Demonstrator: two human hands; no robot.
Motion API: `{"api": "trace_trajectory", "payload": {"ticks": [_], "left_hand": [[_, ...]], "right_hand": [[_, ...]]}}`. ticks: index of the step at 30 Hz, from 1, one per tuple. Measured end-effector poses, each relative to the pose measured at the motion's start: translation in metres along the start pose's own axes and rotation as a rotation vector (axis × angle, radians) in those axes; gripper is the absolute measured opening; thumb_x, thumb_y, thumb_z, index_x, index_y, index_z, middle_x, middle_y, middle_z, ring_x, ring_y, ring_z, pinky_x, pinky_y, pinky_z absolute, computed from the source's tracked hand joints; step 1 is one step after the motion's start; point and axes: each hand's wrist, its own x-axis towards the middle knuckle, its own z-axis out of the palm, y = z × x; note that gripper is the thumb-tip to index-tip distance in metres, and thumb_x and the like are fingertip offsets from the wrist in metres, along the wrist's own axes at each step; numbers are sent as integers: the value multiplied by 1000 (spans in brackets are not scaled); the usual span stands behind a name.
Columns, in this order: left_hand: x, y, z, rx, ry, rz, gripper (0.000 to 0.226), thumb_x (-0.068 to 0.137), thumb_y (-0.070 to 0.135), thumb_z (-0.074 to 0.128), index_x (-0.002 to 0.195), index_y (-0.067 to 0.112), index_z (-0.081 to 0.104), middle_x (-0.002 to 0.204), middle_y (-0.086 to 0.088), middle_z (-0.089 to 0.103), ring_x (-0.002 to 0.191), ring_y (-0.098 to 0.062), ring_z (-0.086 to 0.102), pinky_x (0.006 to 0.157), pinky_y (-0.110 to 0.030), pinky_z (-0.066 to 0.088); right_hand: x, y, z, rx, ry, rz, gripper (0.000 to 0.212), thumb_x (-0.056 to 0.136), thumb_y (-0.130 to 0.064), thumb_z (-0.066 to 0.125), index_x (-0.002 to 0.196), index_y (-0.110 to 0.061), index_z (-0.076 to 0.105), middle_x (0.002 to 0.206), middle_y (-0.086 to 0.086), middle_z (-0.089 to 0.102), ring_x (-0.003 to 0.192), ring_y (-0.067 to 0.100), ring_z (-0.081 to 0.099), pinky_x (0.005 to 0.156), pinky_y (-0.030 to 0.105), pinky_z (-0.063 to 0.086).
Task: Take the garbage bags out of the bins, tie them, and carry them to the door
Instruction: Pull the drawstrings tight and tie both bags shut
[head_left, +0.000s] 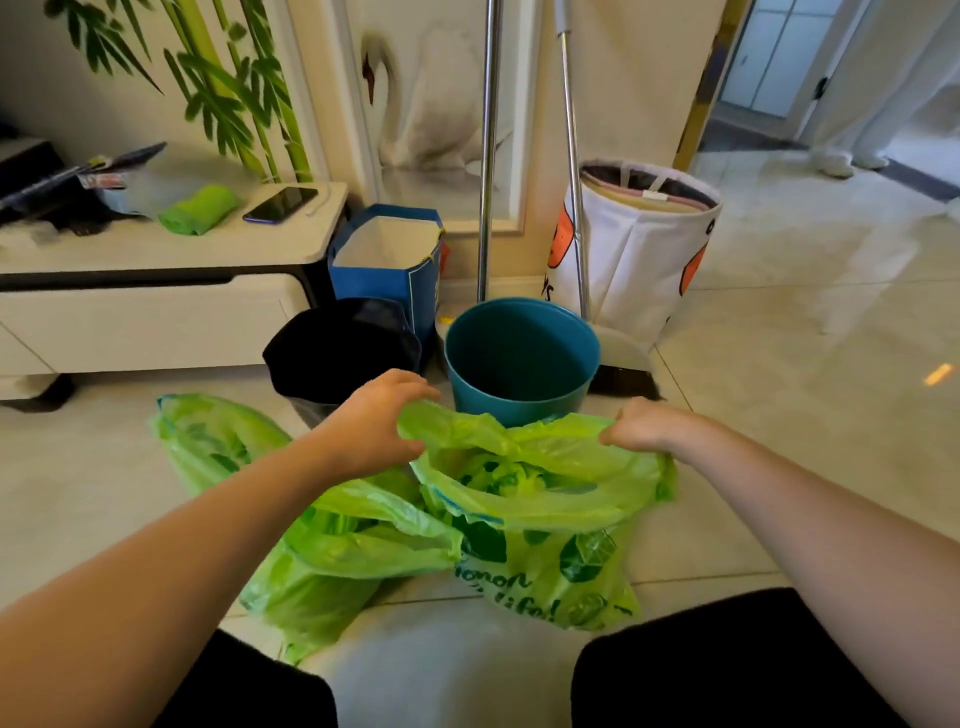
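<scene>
The green garbage bag (540, 499) sits on the floor tiles (779, 415) between both hands, just in front of the teal bin (522, 358); the left hand (382, 421) pinches its rim with curled fingers, the right hand (641, 423) is fisted around the opposite edge. To tie well, I judge both sides should be gathered into twisted tails before crossing; the film is thin, crinkly, translucent and slippery. A second green bag (332, 561) slumps below the left hand, untied.

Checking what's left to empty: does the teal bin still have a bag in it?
No. The teal bin stands upright with bare inner walls and no liner. Both hands hold a green bag open on the floor before it.
</scene>
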Motion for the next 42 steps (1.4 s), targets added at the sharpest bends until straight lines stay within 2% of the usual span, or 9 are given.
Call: {"api": "trace_trajectory", "payload": {"ticks": [4,6,9,16,21,23,27,31,42], "left_hand": [[-2,17,26,537,-251,309,79,77,39,72,145,34,33,158,5,19,148,-24,3,119,-44,11],[-1,25,41,602,-347,400,80,77,41,73,145,33,33,158,3,21,149,-25,1,119,-46,5],[0,35,51,573,-369,483,72,79,46,68,142,29,39,151,3,33,148,-23,7,118,-47,-1],[-4,29,69,737,-383,683,73,69,44,76,134,22,52,139,-5,49,143,-30,26,117,-55,2],[2,18,85,809,-162,788,18,72,22,71,90,24,70,85,4,67,92,-23,65,108,-51,35],[5,19,85,710,-165,758,8,74,23,70,83,24,69,77,4,67,82,-22,67,100,-46,46],[10,26,73,599,-359,524,33,92,40,52,116,19,61,108,-2,67,104,-27,61,98,-39,42],[13,25,61,399,-403,360,38,93,42,51,128,25,51,113,-7,65,106,-28,59,87,-40,49],[11,17,25,171,-358,302,14,85,27,68,97,19,70,99,3,72,97,-16,64,84,-39,52]], "right_hand": [[12,1,6,2,47,-26,33,89,-25,55,111,-1,58,100,14,59,81,24,53,65,26,43],[17,0,9,-16,82,-34,19,89,-23,54,90,-5,57,81,8,55,67,19,49,51,25,36],[25,-2,13,-76,122,-69,16,89,-22,53,84,-6,56,69,4,49,72,22,53,55,27,39],[28,-14,23,-130,-21,-193,28,95,-26,51,103,-1,60,96,13,58,102,30,55,70,26,39],[45,-16,34,-139,-56,-181,52,91,-34,57,129,1,52,131,18,57,116,33,55,95,35,45],[47,-18,35,-120,-61,-199,51,91,-30,59,131,1,51,135,17,55,120,32,54,99,37,44],[52,-17,35,-94,-36,-237,42,86,-20,65,121,4,60,129,20,59,116,34,57,99,39,46],[54,-18,33,-81,-24,-310,27,86,-13,64,111,-5,69,117,10,68,99,22,62,85,28,46],[40,-24,29,-71,185,-341,14,85,-13,61,85,-11,75,92,8,73,91,25,66,86,37,54]]}}
